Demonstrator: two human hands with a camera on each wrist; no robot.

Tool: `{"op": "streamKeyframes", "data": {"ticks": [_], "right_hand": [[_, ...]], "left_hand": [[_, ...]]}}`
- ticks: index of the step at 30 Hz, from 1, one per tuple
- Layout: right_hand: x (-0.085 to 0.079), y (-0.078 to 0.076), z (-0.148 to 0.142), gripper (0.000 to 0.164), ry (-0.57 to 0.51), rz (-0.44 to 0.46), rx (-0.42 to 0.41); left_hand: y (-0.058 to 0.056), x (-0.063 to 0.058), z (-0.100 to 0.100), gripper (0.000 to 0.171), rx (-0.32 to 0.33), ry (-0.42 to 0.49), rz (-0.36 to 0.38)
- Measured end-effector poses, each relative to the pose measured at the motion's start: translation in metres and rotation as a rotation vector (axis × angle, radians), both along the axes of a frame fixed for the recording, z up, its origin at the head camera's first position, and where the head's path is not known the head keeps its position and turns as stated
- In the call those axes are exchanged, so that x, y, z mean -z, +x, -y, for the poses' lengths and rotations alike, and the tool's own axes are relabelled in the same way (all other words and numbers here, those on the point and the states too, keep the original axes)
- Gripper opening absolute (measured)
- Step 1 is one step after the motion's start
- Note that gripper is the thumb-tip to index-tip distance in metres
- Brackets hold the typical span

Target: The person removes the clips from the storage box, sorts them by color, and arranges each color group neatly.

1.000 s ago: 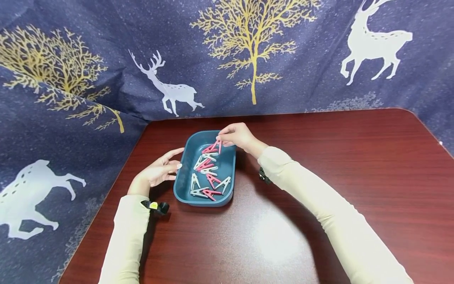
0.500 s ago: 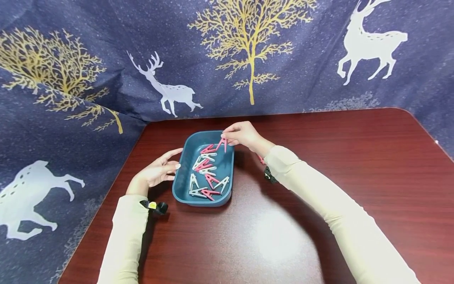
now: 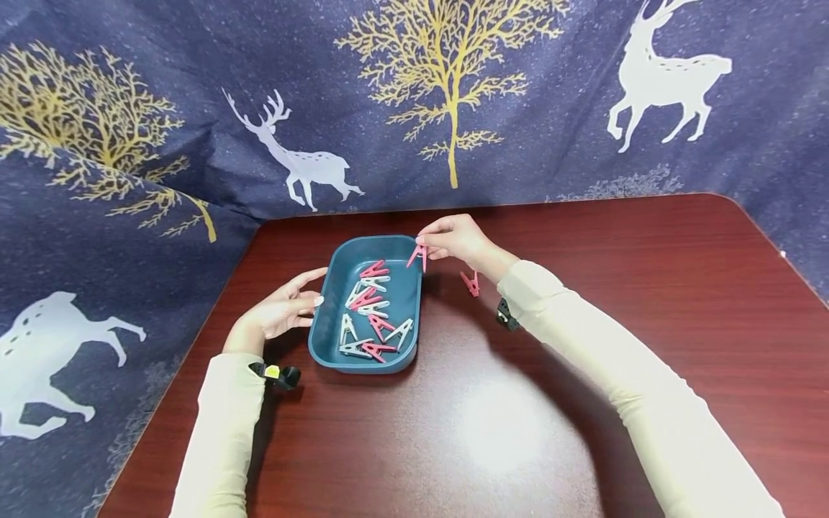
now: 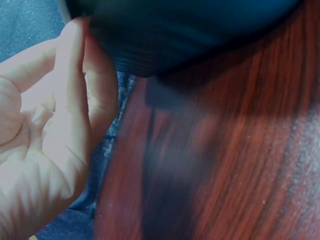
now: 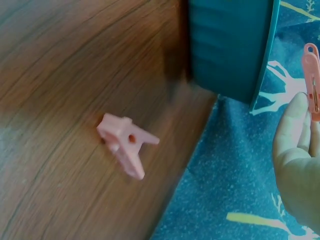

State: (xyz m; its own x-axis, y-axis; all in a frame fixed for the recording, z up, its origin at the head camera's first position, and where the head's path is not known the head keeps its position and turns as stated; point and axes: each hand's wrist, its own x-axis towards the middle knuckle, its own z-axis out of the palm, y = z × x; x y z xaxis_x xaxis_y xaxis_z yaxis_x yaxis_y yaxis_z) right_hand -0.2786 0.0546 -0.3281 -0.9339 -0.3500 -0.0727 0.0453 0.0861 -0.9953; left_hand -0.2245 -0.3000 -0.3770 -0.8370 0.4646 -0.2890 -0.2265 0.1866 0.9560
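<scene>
In the head view, my right hand (image 3: 458, 237) pinches a pink clothespin (image 3: 419, 255) by its handle end at the bin's far right rim. The right wrist view shows this held clothespin (image 5: 312, 82) upright above the fingertips. A second pink clothespin (image 3: 471, 283) lies on the table below my right wrist. Several pink and white clothespins, among them a white clothespin (image 3: 401, 334), lie in the blue plastic bin (image 3: 404, 288). My left hand (image 3: 280, 311) holds the bin's left side, thumb at the rim. Its thumb and fingers (image 4: 70, 85) meet the bin's edge in the left wrist view.
The bin stands on a glossy reddish-brown wooden table (image 3: 622, 302). Behind and to the left hangs a dark blue cloth (image 3: 537, 129) with deer and trees. A bright reflection lies on the tabletop in front of the bin.
My right hand has moved right with the pinched clothespin, from over the bin's inside to its right rim. The pink clothespin on the table has come out from behind the right sleeve.
</scene>
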Motion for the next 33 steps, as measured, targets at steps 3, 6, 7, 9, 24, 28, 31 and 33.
{"op": "streamKeyframes", "data": {"ticks": [3, 6, 7, 9, 24, 28, 31, 33], "right_hand": [[0.001, 0.0, -0.006, 0.026, 0.006, 0.008, 0.01], [0.002, 0.0, -0.012, 0.027, 0.007, 0.009, 0.016], [0.003, 0.0, -0.014, 0.027, 0.008, 0.008, 0.017], [0.003, 0.001, -0.018, 0.028, 0.008, 0.006, 0.023], [0.014, 0.006, -0.054, 0.034, -0.004, 0.025, 0.041], [0.019, 0.006, -0.062, 0.035, 0.006, 0.037, 0.044], [0.022, 0.006, -0.067, 0.036, 0.003, 0.056, 0.049], [0.023, 0.007, -0.069, 0.037, 0.003, 0.064, 0.051]], "left_hand": [[0.0, 0.0, 0.001, 0.063, 0.0, 0.002, 0.001], [0.0, 0.001, 0.001, 0.063, -0.004, 0.005, 0.004], [0.0, 0.0, 0.001, 0.063, -0.005, 0.005, 0.005], [0.0, 0.0, 0.001, 0.063, -0.007, 0.014, 0.009], [0.0, 0.001, -0.003, 0.064, -0.018, 0.03, 0.014], [0.0, 0.0, -0.003, 0.064, -0.026, 0.027, 0.017], [0.001, -0.001, -0.002, 0.064, -0.03, 0.025, 0.021], [0.001, -0.001, -0.002, 0.064, -0.031, 0.029, 0.022]]}}
